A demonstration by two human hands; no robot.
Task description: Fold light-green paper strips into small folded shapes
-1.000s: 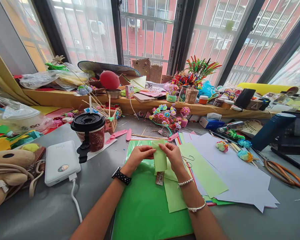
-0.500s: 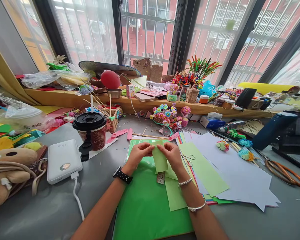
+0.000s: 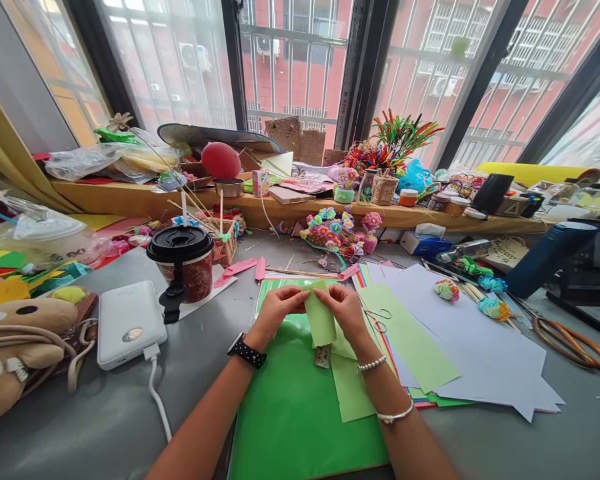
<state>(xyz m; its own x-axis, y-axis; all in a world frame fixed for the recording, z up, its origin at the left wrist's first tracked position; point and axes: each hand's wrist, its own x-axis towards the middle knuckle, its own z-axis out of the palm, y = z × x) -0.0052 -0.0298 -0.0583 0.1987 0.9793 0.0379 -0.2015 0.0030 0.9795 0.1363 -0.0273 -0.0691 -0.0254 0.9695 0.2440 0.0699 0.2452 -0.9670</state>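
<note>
From where I'm standing, the pale green paper (image 3: 321, 323) is hanging over the upper part of the green folder (image 3: 300, 413). The left hand (image 3: 275, 310) is pinching its upper left edge between thumb and fingertips, and the right hand (image 3: 347, 310) is pressing a thumb near its upper right corner, so each grip is closed on paper.

It is looking very light and thin, and I'd guess it is creasing readily and risking a tear under any hard tug. Its matt face is probably giving bare skin good friction. The top, where the thumbs are sitting, is seeming a sound place to hold; the lower end is curving slightly.

A small patterned piece (image 3: 323, 357) is showing just below it, over the folder; I can't tell whether the two are touching. Another pale green sheet (image 3: 353, 397) is lying on the folder's right side. Beyond that side, smooth white sheets (image 3: 500, 347) are fanning across the grey tabletop (image 3: 200, 360). Left of the glossy, flat folder, a rounded dark red cup (image 3: 197, 277) is standing under its black lid.
</note>
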